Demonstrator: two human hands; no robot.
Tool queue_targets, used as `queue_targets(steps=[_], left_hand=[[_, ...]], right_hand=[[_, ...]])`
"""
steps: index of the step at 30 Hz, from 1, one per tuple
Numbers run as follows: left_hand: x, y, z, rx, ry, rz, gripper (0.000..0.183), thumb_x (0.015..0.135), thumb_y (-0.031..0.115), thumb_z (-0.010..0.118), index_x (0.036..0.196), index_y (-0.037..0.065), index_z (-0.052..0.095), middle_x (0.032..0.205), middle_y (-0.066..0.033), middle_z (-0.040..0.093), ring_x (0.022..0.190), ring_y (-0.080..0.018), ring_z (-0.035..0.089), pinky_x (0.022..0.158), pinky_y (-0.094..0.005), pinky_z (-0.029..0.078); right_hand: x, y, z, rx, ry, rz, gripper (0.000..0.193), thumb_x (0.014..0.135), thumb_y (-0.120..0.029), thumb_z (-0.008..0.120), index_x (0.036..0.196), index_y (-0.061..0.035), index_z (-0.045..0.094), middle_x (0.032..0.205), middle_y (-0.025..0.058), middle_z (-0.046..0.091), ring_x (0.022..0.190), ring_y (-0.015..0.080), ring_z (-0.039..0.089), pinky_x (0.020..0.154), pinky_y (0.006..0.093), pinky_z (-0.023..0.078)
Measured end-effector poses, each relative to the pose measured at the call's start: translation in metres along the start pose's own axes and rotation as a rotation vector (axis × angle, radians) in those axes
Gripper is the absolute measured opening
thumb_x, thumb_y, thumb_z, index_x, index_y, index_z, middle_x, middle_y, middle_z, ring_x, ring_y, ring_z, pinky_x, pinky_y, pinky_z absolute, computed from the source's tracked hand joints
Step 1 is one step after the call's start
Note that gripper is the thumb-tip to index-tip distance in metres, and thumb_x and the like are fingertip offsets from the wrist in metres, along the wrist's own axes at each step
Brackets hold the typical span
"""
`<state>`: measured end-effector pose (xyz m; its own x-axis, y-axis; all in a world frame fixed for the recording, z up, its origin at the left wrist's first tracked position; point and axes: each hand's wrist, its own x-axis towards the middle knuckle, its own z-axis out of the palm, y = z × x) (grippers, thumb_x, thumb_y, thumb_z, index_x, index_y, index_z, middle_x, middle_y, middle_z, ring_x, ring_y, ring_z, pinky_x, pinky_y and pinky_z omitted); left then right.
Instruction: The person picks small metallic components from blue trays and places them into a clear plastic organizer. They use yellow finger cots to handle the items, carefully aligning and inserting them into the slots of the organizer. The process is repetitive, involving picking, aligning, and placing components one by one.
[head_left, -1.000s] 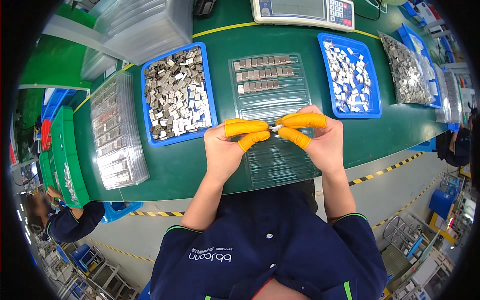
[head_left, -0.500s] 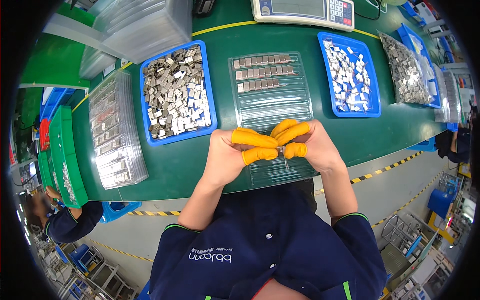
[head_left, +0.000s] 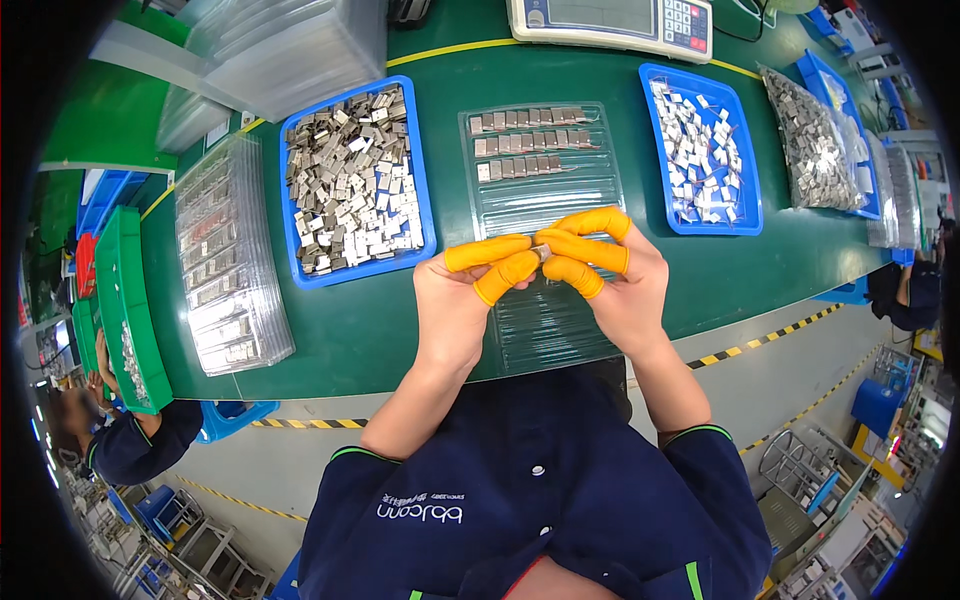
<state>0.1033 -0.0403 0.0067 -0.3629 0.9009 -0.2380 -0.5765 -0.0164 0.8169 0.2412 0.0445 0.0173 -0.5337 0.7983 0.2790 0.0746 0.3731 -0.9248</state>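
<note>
Yellow finger cots cover the fingertips of both my hands, which meet above the near half of a clear ribbed plastic tray (head_left: 545, 210). Between them is a small silver metal part (head_left: 543, 253), mostly hidden by the fingers. My left hand (head_left: 455, 300) pinches it from the left with thumb and fingers. From the other side, my right hand (head_left: 628, 290) closes its thumb and fingers on the same part. Three rows of small silver metal pieces (head_left: 530, 142) with thin leads lie in the far half of the tray.
Left of the tray, a blue bin (head_left: 428, 215) holds many metal pieces; a right-hand blue bin (head_left: 750, 200) holds white pieces with wires. Stacked filled trays (head_left: 235, 260), a green bin (head_left: 150, 340), a scale (head_left: 610, 25) and a bag of metal pieces (head_left: 810, 140) surround them.
Both hands have shifted up and slightly left, farther over the tray, with the small part between them. Thin leads that hung below the fingers are now out of sight.
</note>
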Motion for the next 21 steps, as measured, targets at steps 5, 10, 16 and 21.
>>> queue_targets(steps=[5, 10, 16, 21], left_hand=[[-0.002, -0.002, -0.004, 0.211, 0.015, 0.123, 0.024, 0.078, -0.002, 0.068, 0.101, -0.006, 0.064, 0.093, -0.0131, 0.067, 0.08, -0.0166, 0.064, 0.074, -0.0276, 0.052], [-0.002, 0.015, -0.002, 0.432, -0.001, 0.223, 0.05, 0.081, -0.002, 0.064, 0.128, -0.003, 0.045, 0.107, -0.0146, 0.062, 0.1, -0.0194, 0.06, 0.087, -0.0314, 0.048], [0.0, 0.018, -0.037, 0.595, 0.186, 0.328, 0.054, 0.085, -0.002, 0.059, 0.134, 0.0, 0.037, 0.109, -0.0136, 0.061, 0.102, -0.0175, 0.059, 0.088, -0.0282, 0.046], [-0.005, 0.023, -0.059, 1.021, 0.302, 0.445, 0.04, 0.084, -0.001, 0.061, 0.123, 0.0, 0.051, 0.107, -0.0121, 0.063, 0.096, -0.0173, 0.061, 0.082, -0.0269, 0.049]], right_hand=[[0.004, 0.0, -0.002, -0.015, -0.053, 0.025, 0.02, 0.07, -0.007, 0.075, 0.09, -0.0072, 0.072, 0.089, 0.0045, 0.066, 0.084, 0.0173, 0.059, 0.078, 0.0291, 0.046], [0.031, 0.018, -0.026, -0.321, 0.062, -0.027, 0.017, 0.067, -0.008, 0.075, 0.083, -0.0072, 0.073, 0.085, 0.004, 0.065, 0.083, 0.0186, 0.058, 0.076, 0.0306, 0.045], [0.05, 0.066, -0.023, -0.894, 0.156, -0.234, 0.015, 0.064, -0.013, 0.074, 0.078, -0.0095, 0.074, 0.081, 0.0021, 0.064, 0.084, 0.0194, 0.055, 0.08, 0.0329, 0.04], [0.048, 0.073, -0.018, -0.858, 0.158, -0.231, 0.013, 0.064, -0.012, 0.073, 0.077, -0.0097, 0.074, 0.081, 0.0018, 0.065, 0.084, 0.0184, 0.055, 0.079, 0.0324, 0.041]])
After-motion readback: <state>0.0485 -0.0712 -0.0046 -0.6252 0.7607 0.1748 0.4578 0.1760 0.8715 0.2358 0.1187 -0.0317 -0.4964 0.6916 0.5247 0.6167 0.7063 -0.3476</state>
